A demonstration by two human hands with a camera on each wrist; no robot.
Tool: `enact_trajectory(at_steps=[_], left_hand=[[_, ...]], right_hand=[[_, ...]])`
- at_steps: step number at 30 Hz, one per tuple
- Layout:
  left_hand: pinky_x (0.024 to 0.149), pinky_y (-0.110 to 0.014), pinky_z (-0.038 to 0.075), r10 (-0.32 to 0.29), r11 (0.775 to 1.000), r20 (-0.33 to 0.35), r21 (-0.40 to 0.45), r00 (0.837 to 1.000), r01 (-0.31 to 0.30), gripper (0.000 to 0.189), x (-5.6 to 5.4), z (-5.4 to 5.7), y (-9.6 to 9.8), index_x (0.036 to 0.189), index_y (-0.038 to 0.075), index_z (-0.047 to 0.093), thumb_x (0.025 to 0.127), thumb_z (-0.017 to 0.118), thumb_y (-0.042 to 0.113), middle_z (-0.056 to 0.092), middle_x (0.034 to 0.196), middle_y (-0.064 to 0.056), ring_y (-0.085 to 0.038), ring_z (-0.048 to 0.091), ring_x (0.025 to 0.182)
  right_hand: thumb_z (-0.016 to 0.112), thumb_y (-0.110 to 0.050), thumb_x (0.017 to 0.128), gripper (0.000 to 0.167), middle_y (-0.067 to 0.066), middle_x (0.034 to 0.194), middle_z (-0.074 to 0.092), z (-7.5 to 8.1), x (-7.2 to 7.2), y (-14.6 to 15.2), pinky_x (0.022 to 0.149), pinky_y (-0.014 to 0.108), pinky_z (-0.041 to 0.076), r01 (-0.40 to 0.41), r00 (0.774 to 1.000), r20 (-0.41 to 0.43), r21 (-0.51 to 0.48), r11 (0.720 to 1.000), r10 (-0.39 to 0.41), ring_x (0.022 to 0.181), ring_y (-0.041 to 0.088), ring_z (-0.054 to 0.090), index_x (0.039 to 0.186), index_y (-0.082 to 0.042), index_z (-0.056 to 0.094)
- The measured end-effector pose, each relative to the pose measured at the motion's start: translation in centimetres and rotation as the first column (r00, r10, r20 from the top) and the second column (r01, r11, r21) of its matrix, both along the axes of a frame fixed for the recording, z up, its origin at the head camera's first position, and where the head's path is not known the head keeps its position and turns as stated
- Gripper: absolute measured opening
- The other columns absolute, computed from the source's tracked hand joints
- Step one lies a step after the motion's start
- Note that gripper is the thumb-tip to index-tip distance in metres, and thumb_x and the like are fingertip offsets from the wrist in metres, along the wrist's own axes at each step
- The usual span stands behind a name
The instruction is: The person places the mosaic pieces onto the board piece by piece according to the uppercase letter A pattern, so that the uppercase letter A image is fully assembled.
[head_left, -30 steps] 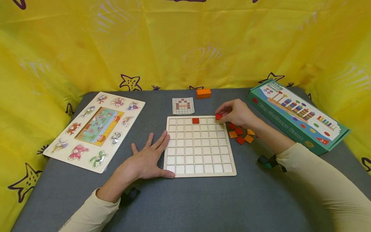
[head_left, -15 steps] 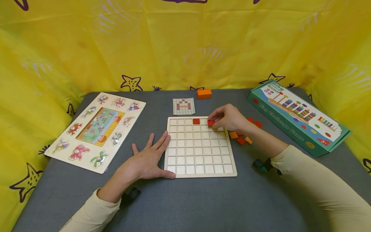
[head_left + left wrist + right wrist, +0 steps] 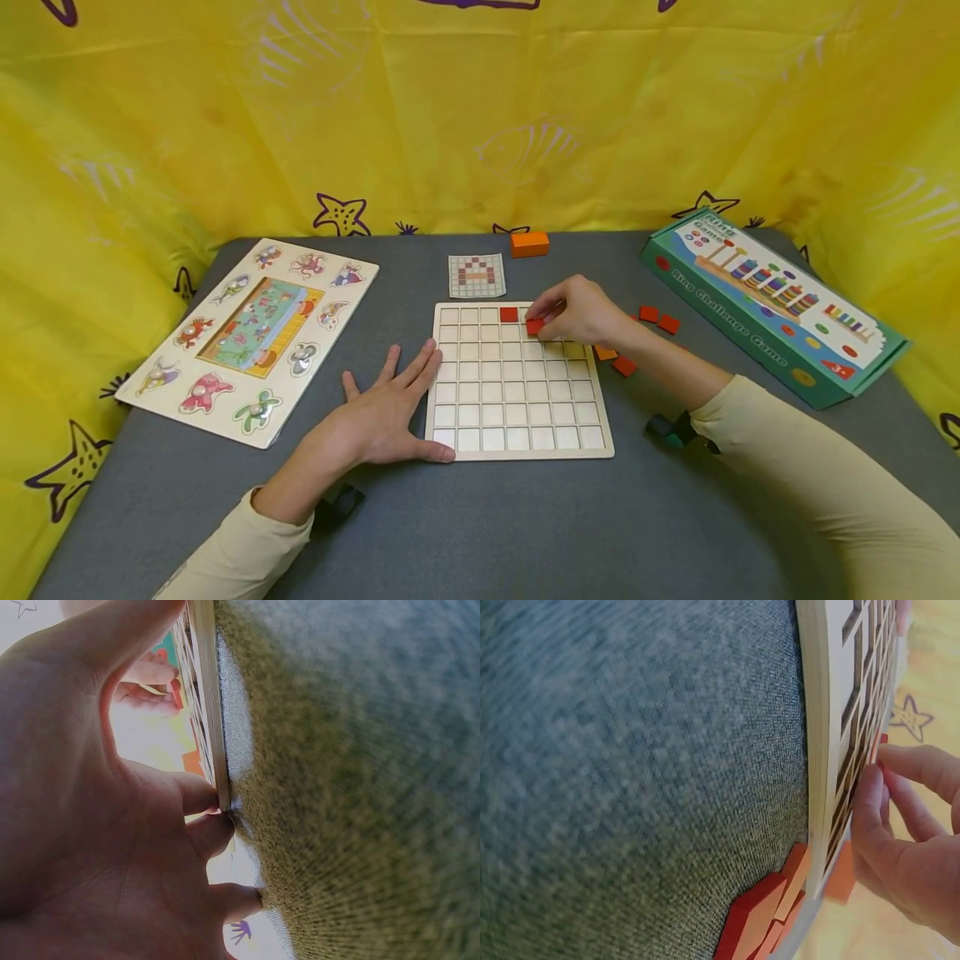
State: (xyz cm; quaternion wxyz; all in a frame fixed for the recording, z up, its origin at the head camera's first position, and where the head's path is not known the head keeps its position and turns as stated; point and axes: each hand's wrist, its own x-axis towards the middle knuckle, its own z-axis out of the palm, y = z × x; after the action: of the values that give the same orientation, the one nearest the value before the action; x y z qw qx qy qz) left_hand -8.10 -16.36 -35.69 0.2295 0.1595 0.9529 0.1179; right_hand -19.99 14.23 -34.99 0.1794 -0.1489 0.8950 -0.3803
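Observation:
A square wooden grid board (image 3: 495, 392) lies mid-table, with one red tile (image 3: 508, 314) set in its top row. My right hand (image 3: 581, 312) pinches another red tile (image 3: 534, 327) between thumb and fingers, over the second row just right of and below the set tile. In the right wrist view the fingertips (image 3: 871, 780) meet at the board's surface. My left hand (image 3: 382, 412) lies with fingers spread at the board's left edge, its thumb at the lower left corner. The left wrist view shows those fingers (image 3: 210, 832) touching the board's side.
Loose red tiles (image 3: 668, 324) and orange tiles (image 3: 604, 353) lie right of the board. Behind it are a pattern card (image 3: 477, 276) and an orange block (image 3: 529, 244). An animal puzzle board (image 3: 255, 333) lies left; a green game box (image 3: 776, 304) lies right.
My right hand has carried the red tile leftward and slightly down, from the board's upper right corner to near the set red tile. My left hand has stayed in place.

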Motion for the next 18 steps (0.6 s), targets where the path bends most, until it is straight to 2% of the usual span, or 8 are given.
enact_trajectory(at_steps=[18], left_hand=[[0.100,-0.095,0.002,-0.005,1.000,-0.006,0.005,1.000,0.005,0.133,0.08,0.05,0.01,0.170,0.023,0.002,0.074,0.076,0.079,-0.007,0.177,0.005,-0.045,-0.003,0.161]], right_hand=[[0.085,-0.005,0.079,0.025,0.006,0.095,0.078,-0.08,-0.17,-0.72,0.075,0.030,0.054,-0.033,0.999,-0.028,0.072,0.997,0.035,0.087,0.022,0.065,0.104,-0.011,0.084]])
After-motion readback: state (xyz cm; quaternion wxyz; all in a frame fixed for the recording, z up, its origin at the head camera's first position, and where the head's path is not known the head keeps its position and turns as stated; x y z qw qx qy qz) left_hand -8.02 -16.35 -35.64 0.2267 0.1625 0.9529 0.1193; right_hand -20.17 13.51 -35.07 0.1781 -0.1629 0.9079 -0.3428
